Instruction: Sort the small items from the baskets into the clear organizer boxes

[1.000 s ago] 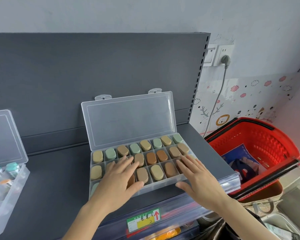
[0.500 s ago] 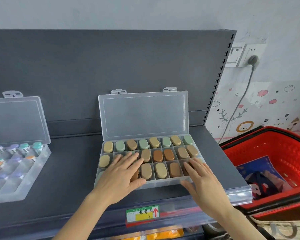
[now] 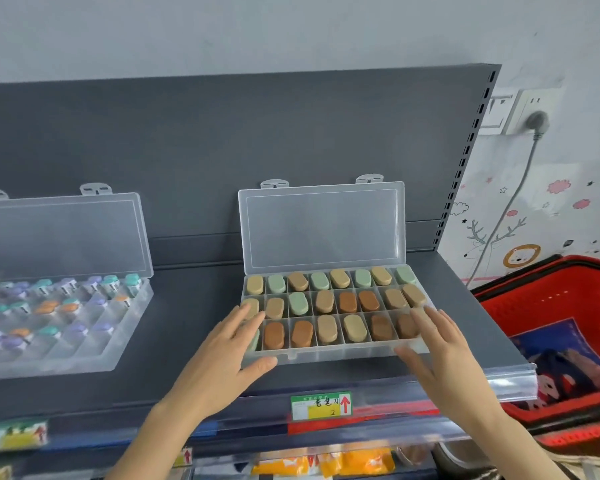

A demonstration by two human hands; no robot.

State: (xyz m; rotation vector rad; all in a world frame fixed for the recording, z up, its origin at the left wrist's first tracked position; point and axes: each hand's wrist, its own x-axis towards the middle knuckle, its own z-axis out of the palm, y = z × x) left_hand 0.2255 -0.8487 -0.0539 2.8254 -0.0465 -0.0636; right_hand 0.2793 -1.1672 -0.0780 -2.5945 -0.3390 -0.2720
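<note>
Where the grey shelf point(image 3: 187, 306) carries the centre organizer box point(image 3: 326, 356), the box stands with its clear lid point(image 3: 323, 226) raised upright against the shelf's back panel. The box is divided into three rows of eight compartments. Each compartment in view holds one oval item point(image 3: 354, 327) in tan, pale green or brown.

The left hand point(image 3: 222, 355) lies flat on the front left corner, with its fingers straight and spread over the compartments there and its thumb against the front wall. The right hand point(image 3: 440, 355) lies likewise on the front right corner, fingers straight. Neither hand grips anything.

A second organizer box point(image 3: 84, 356) stands well apart at the left of the shelf, with its lid also raised. It holds small capped items point(image 3: 132, 282) in purple, teal and orange.

The red basket point(image 3: 548, 296) stands just beside the shelf's right end. It holds a blue printed packet point(image 3: 548, 344) and dark items too blurred to identify.
</note>
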